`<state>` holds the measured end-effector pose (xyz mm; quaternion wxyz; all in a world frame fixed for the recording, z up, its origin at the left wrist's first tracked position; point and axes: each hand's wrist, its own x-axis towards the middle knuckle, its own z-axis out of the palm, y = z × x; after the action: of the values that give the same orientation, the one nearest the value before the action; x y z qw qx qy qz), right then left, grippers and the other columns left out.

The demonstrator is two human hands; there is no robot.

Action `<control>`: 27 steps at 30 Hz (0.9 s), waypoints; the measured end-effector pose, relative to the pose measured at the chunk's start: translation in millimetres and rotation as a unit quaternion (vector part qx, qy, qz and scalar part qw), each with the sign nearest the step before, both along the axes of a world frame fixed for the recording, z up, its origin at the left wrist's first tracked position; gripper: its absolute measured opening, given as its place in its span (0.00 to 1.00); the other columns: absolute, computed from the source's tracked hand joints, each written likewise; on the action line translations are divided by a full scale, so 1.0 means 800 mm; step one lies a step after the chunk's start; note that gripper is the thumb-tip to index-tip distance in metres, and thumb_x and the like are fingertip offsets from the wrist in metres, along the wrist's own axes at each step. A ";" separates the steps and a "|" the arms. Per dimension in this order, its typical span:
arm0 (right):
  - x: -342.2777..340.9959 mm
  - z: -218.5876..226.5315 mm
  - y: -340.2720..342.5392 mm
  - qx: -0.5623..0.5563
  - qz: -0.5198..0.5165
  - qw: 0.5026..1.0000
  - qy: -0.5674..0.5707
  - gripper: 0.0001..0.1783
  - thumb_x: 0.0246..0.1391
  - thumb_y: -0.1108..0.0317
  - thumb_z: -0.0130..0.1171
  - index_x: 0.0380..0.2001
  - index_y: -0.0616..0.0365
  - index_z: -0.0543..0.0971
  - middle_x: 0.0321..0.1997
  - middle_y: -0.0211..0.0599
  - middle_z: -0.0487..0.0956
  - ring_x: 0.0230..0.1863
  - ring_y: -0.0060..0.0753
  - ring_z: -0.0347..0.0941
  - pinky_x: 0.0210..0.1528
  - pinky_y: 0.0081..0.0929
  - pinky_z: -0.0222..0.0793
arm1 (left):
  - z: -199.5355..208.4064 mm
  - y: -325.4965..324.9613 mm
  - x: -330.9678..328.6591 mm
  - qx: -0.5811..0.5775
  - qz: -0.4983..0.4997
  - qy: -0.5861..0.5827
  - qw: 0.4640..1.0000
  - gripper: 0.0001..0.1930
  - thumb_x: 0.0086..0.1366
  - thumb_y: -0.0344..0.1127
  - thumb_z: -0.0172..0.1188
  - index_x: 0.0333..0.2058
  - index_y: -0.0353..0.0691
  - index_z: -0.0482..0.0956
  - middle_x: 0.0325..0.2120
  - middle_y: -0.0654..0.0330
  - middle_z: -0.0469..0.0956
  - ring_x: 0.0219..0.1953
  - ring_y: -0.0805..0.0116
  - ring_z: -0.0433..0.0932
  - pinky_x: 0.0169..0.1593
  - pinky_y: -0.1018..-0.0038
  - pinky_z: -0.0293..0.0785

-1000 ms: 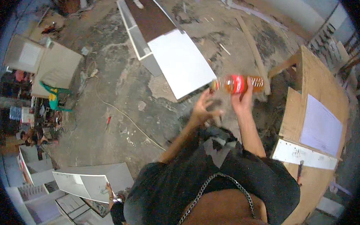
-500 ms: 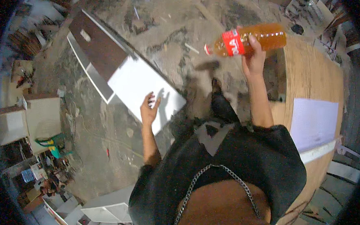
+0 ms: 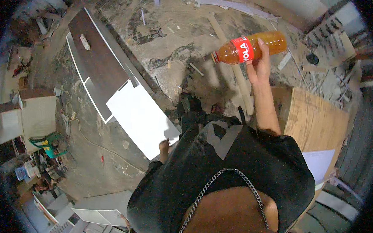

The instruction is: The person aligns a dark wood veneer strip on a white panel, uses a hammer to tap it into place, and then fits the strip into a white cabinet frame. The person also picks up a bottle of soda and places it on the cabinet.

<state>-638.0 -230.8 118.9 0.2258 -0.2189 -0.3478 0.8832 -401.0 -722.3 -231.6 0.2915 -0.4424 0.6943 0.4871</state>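
Note:
My right hand (image 3: pixel 260 69) is raised at the upper right, wrapped round a large plastic bottle (image 3: pixel 250 47). The bottle lies nearly level, its red-capped neck pointing left. It has a red label and holds amber liquid. Low at my left side, my left hand (image 3: pixel 164 146) appears small and partly foreshortened. Its fingers look loosely apart, with nothing seen in them. Beside it is the near end of a bright white panel (image 3: pixel 138 118); I cannot tell whether they touch.
Past the white panel stretches a long dark brown board (image 3: pixel 99 53) bearing a small pale block (image 3: pixel 85 42). A wooden-topped table (image 3: pixel 313 119) stands at my right. Offcuts and a long strip (image 3: pixel 239 83) litter the floor. A cord (image 3: pixel 92 141) runs across the left. Cabinets (image 3: pixel 39 117) stand farther left.
My left hand has dropped back from over the white panel toward my side. The bottle, still in my right hand, has shifted slightly down and left in view. The surroundings have shifted too.

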 end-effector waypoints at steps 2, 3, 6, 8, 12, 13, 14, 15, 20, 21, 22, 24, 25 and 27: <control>-0.058 -0.009 -0.024 -0.017 0.030 0.999 -0.022 0.21 0.56 0.59 0.60 0.50 0.55 0.72 0.49 0.35 0.75 0.51 0.33 0.73 0.56 0.33 0.70 | -0.016 0.002 0.050 0.011 0.037 -0.039 0.998 0.20 0.62 0.48 0.62 0.44 0.37 0.79 0.29 0.57 0.80 0.30 0.65 0.80 0.28 0.69 0.75; -0.086 -0.033 -0.027 0.085 0.005 0.996 -0.004 0.21 0.56 0.58 0.60 0.50 0.55 0.72 0.49 0.34 0.75 0.50 0.32 0.73 0.55 0.32 0.71 | -0.026 0.008 0.046 0.025 0.043 -0.043 0.998 0.19 0.62 0.48 0.62 0.43 0.37 0.79 0.29 0.58 0.80 0.29 0.66 0.79 0.28 0.70 0.75; -0.160 0.002 -0.088 -0.006 0.035 0.999 -0.018 0.18 0.57 0.63 0.57 0.49 0.55 0.73 0.49 0.33 0.75 0.51 0.32 0.73 0.51 0.29 0.74 | -0.048 -0.006 -0.022 0.033 0.061 -0.024 0.997 0.17 0.63 0.46 0.62 0.43 0.38 0.78 0.28 0.59 0.79 0.28 0.68 0.78 0.28 0.72 0.74; -0.213 -0.036 -0.082 -0.014 0.025 1.000 -0.012 0.18 0.56 0.62 0.58 0.49 0.54 0.73 0.50 0.34 0.76 0.51 0.33 0.73 0.50 0.31 0.75 | -0.053 -0.030 -0.116 0.029 0.062 0.005 0.998 0.16 0.63 0.45 0.61 0.42 0.38 0.78 0.28 0.60 0.79 0.27 0.70 0.77 0.28 0.73 0.73; -0.352 -0.040 -0.141 -0.067 0.061 0.995 -0.050 0.22 0.53 0.55 0.61 0.48 0.54 0.73 0.49 0.35 0.76 0.51 0.36 0.73 0.50 0.39 0.74 | -0.077 -0.092 -0.337 0.030 0.108 0.146 0.983 0.13 0.64 0.43 0.61 0.41 0.39 0.78 0.27 0.62 0.78 0.26 0.73 0.75 0.27 0.76 0.71; -0.380 -0.041 -0.138 -0.059 0.070 0.995 -0.045 0.23 0.52 0.54 0.61 0.48 0.54 0.73 0.48 0.36 0.76 0.51 0.37 0.73 0.50 0.42 0.74 | -0.070 -0.103 -0.428 0.050 0.117 0.202 0.971 0.13 0.65 0.42 0.61 0.41 0.39 0.78 0.26 0.63 0.77 0.25 0.74 0.75 0.27 0.77 0.71; -0.412 -0.041 -0.150 -0.060 0.093 0.993 -0.045 0.24 0.52 0.52 0.62 0.48 0.54 0.73 0.48 0.36 0.76 0.51 0.38 0.73 0.51 0.44 0.73 | -0.054 -0.119 -0.507 0.065 0.139 0.255 0.955 0.12 0.65 0.42 0.60 0.40 0.40 0.78 0.26 0.63 0.77 0.25 0.75 0.74 0.27 0.77 0.71; -0.448 -0.031 -0.167 -0.062 0.095 0.993 -0.015 0.26 0.51 0.50 0.62 0.48 0.54 0.73 0.48 0.36 0.77 0.52 0.40 0.72 0.52 0.46 0.72 | -0.035 -0.136 -0.572 0.078 0.169 0.296 0.937 0.11 0.65 0.41 0.60 0.40 0.40 0.78 0.26 0.64 0.77 0.25 0.76 0.74 0.27 0.78 0.70; -0.621 -0.017 -0.226 -0.001 0.048 0.999 -0.024 0.23 0.55 0.52 0.58 0.48 0.54 0.73 0.48 0.37 0.77 0.49 0.38 0.74 0.51 0.38 0.74 | 0.030 -0.187 -0.823 0.100 0.205 0.427 0.875 0.17 0.64 0.44 0.60 0.45 0.37 0.77 0.24 0.67 0.74 0.25 0.78 0.73 0.29 0.79 0.70; -0.661 -0.033 -0.228 0.016 0.053 0.998 -0.030 0.22 0.56 0.53 0.58 0.49 0.54 0.73 0.48 0.37 0.77 0.49 0.37 0.74 0.51 0.38 0.74 | 0.039 -0.188 -0.861 0.092 0.203 0.444 0.868 0.16 0.65 0.43 0.60 0.43 0.37 0.78 0.23 0.67 0.74 0.24 0.79 0.72 0.28 0.79 0.69; -0.706 -0.046 -0.233 0.030 0.065 0.997 -0.034 0.22 0.56 0.53 0.57 0.49 0.54 0.73 0.48 0.37 0.77 0.49 0.36 0.75 0.51 0.38 0.75 | 0.036 -0.197 -0.884 0.074 0.184 0.441 0.876 0.15 0.64 0.43 0.60 0.41 0.37 0.78 0.23 0.67 0.74 0.24 0.79 0.72 0.28 0.79 0.69; -0.781 -0.054 -0.257 0.002 0.084 0.996 -0.011 0.25 0.55 0.53 0.59 0.51 0.54 0.71 0.49 0.36 0.76 0.48 0.35 0.75 0.52 0.37 0.74 | 0.018 -0.217 -0.920 0.039 0.143 0.437 0.887 0.14 0.64 0.43 0.60 0.37 0.37 0.79 0.21 0.67 0.74 0.24 0.79 0.71 0.27 0.78 0.67; -0.808 -0.057 -0.272 0.012 0.077 0.997 -0.008 0.25 0.55 0.53 0.59 0.52 0.54 0.71 0.49 0.36 0.76 0.49 0.35 0.75 0.52 0.37 0.74 | 0.011 -0.218 -0.928 0.014 0.124 0.431 0.894 0.13 0.64 0.44 0.60 0.35 0.38 0.79 0.21 0.66 0.74 0.24 0.79 0.71 0.27 0.78 0.67; -0.884 -0.075 -0.283 0.045 0.062 0.997 0.003 0.28 0.54 0.53 0.60 0.54 0.55 0.69 0.52 0.35 0.75 0.51 0.35 0.73 0.53 0.37 0.72 | -0.006 -0.207 -0.942 -0.080 0.101 0.367 0.921 0.13 0.64 0.44 0.60 0.33 0.38 0.78 0.21 0.64 0.76 0.25 0.76 0.74 0.28 0.76 0.69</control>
<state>-1345.0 -456.9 59.3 0.1811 -0.1839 -0.3995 0.8796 -1154.2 -888.1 -236.7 -0.0707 -0.3222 0.7407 0.5853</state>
